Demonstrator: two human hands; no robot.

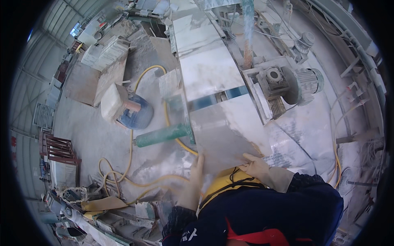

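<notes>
A flat stone slab, grey on its left and white on its right, lies on a roller line right in front of me. My left hand, in a pale glove, grips the slab's near left corner, with the thumb along the edge. At the near right corner my right hand, gloved the same, has its fingers closed on the edge; their undersides are hidden. Beyond a gap with blue rollers lies another white slab. A yellow apron covers my front, close to the slab's near edge.
A motor with gearbox stands right of the line. To the left, a green roller juts out near a blue barrel. A yellow hose loops over the dusty floor. Stacked slabs stand farther back; offcuts lie lower left.
</notes>
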